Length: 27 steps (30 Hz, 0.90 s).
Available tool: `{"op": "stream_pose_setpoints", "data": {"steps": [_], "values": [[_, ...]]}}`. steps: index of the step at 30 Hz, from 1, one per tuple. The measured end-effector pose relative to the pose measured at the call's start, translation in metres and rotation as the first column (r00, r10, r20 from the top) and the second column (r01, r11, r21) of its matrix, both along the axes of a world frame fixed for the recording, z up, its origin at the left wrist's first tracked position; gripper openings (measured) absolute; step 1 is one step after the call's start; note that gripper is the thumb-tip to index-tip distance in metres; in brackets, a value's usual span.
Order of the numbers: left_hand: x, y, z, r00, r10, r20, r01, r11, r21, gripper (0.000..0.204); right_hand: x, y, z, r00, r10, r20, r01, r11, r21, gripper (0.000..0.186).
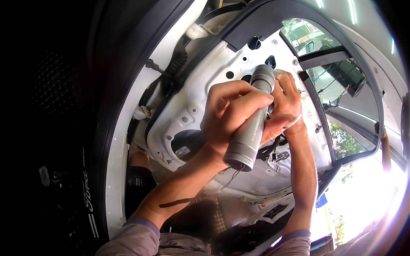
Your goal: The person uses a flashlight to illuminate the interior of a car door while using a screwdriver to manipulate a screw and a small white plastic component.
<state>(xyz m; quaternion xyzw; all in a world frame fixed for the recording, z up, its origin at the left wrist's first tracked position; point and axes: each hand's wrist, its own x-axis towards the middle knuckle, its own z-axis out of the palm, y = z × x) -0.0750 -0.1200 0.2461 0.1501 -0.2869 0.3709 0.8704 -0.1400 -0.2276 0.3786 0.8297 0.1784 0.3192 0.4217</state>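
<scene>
My left hand [224,111] grips a silver metal flashlight [244,149], a knurled cylinder with a thin cord at its tail. Its head points up at a dark opening in the white inner door panel [200,85], near the top. My right hand [287,98] is just behind and right of the flashlight, fingers curled against the panel; what they grip is hidden by the flashlight and left hand. Dark cables and connectors [277,151] hang below my hands on the panel.
A white door opening [115,170] with a dark sill trim runs along the left. The door's window [346,136] is at right, beside a bright outdoor area. A bare leg in dark shorts [137,170] shows low left. An arm [385,149] appears at far right.
</scene>
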Motion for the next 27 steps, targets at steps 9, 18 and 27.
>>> {"op": "stream_pose_setpoints", "data": {"steps": [9, 18, 27], "values": [[0.002, 0.000, 0.000, 1.000, -0.002, -0.004, 0.002, 1.000, -0.022, 0.049, -0.001, 0.002, -0.002, 0.999, -0.029, -0.019, 0.027, 0.997, -0.076, 0.025], [0.001, 0.006, 0.000, 1.000, 0.014, -0.005, -0.014, 1.000, -0.009, 0.048, -0.001, 0.006, -0.003, 0.999, -0.019, -0.048, 0.014, 0.993, -0.114, 0.022], [0.001, 0.009, 0.001, 1.000, 0.003, 0.009, -0.003, 1.000, -0.024, 0.048, -0.003, 0.010, -0.002, 0.999, -0.023, -0.046, 0.016, 0.989, -0.145, 0.023]]}}
